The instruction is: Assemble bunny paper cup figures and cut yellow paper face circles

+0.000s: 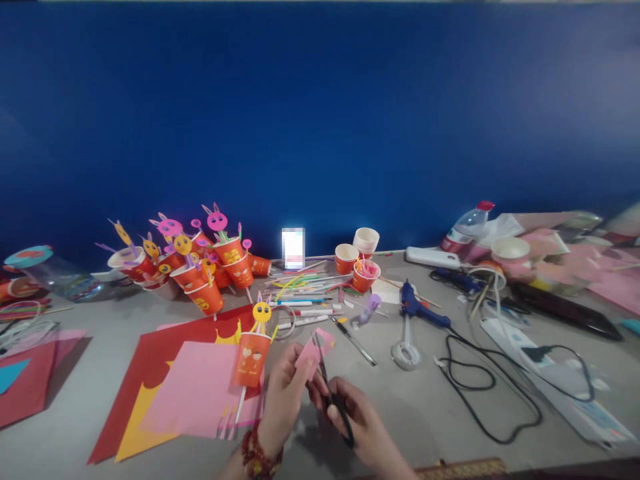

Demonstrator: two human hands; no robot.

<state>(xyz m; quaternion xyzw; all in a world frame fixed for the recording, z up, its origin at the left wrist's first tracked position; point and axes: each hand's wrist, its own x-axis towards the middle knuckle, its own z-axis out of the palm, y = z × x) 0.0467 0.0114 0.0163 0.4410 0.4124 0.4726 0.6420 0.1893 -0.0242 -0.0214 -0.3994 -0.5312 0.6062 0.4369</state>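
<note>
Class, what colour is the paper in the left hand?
Pink; the paper shows best in the head view.

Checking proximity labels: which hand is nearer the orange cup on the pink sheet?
Left. The left hand, pinching pink paper, is just right of the cup; the right hand, gripping scissors, is farther right, beyond the left hand.

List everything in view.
Paper piece: one, pink, left hand
Scissors: one, black-handled, right hand
Cup figures: many, mostly red, left
Paper sheets: several, mixed, left front
Paper cups: several, red, back centre
Pens, sticks: many, mixed, centre
Glue gun: one clearly, blue, right
Tape roll: one, white, right
Power strip: one, white, right
Cables: several, mostly black, right
Bottle: one, clear, back right
Jar: one, clear, far left
Scraps: many, pink, far right
Screen: one, white, back centre
Table: one, grey, underneath
Wall: one, blue, behind
Hands: two, front centre
</note>
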